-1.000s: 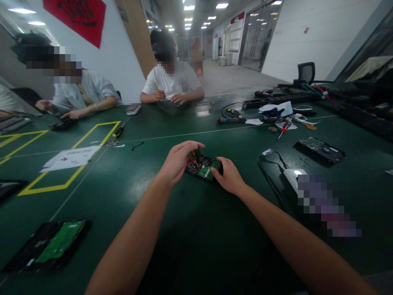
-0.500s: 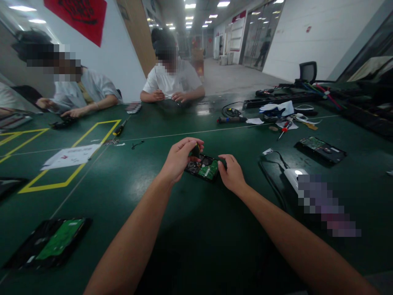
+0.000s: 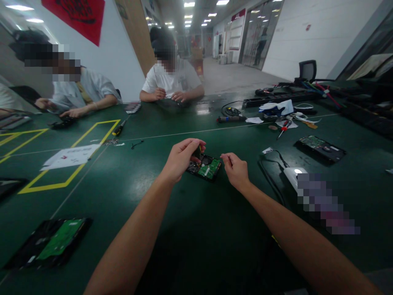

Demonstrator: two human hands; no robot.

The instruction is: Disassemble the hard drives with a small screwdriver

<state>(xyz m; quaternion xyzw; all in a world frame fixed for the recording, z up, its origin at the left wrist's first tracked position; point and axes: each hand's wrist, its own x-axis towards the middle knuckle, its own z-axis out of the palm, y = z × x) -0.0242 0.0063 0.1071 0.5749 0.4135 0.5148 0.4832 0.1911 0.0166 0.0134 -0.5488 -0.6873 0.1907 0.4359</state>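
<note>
A hard drive (image 3: pixel 210 168) with its green circuit board facing up lies on the green table in front of me. My left hand (image 3: pixel 183 157) is closed around a small black-and-yellow screwdriver (image 3: pixel 198 151) above the drive's left part; the screwdriver's tip is hard to see. Just off the drive's right end is my right hand (image 3: pixel 236 169), its thumb and fingers pinched together. Whether anything small is between those fingertips I cannot make out.
More hard drives lie at right (image 3: pixel 321 149) and lower left. A white device (image 3: pixel 294 176) with a black cable sits right. Beyond are a red screwdriver (image 3: pixel 285 128), a black-and-yellow screwdriver (image 3: pixel 119 129) and a paper sheet (image 3: pixel 72 156). Two people work across the table.
My right hand has moved off the drive's right edge, slightly rightward, and its fingers have closed into a pinch. My left hand stays over the drive with the screwdriver.
</note>
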